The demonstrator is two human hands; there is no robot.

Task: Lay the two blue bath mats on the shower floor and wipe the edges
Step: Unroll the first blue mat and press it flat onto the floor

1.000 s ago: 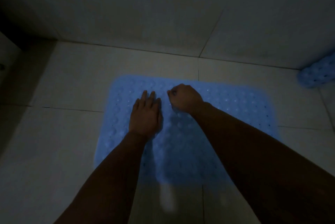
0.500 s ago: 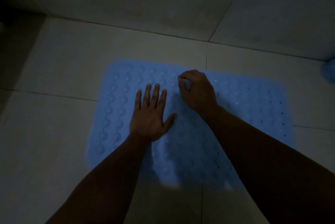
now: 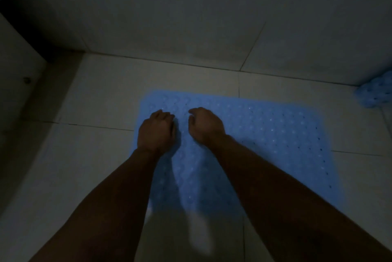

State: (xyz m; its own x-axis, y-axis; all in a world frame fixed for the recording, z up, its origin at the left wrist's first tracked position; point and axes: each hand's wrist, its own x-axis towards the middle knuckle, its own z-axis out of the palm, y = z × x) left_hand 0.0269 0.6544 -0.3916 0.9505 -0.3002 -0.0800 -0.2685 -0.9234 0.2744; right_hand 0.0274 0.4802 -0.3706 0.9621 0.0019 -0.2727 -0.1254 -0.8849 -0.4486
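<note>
On the tiled shower floor (image 3: 101,100) below you, one blue bath mat (image 3: 265,138) already lies flat, its far edge close to the wall and its near edge running under your forearms. Your left hand (image 3: 156,132) sits on the mat's far-left part with the fingers curled under like a fist; whether they pinch any of the mat you cannot tell in this dim light. Your right hand (image 3: 205,125) rests just beside it, fingers bent and drawn together, tips down on the bumpy surface, with no clear hold on anything. You appear to be pressing this first mat down so it seats against the tile.

The second blue mat (image 3: 375,92) is well apart at the far right, bunched or rolled in the corner where floor meets wall, not yet laid. Your next move likely calls for finishing the press here, then reaching right for that mat and spreading it beside this one.

Large pale tiles with thin grout lines cover floor and wall (image 3: 191,18). A dark recess sits at the far left. No cloth is visible.
</note>
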